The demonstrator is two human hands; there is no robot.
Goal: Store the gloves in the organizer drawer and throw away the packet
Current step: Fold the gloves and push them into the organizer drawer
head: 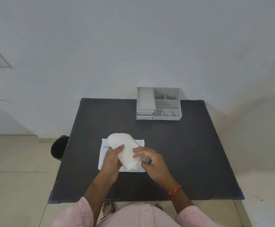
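Observation:
A folded bundle of white, translucent gloves (125, 147) is held just above the table's middle. My left hand (111, 161) grips its left side and my right hand (151, 161) pinches its lower right end. Under the bundle a flat white packet (104, 154) with blue print lies on the black table (182, 153), partly hidden by the gloves and my hands. The grey organizer (158, 104) stands at the table's far edge, its small drawers (145, 114) at the front left pushed in.
A black bin (58, 149) stands on the tiled floor just beyond the table's left edge. A grey wall rises behind the table. My bare feet show under the near edge.

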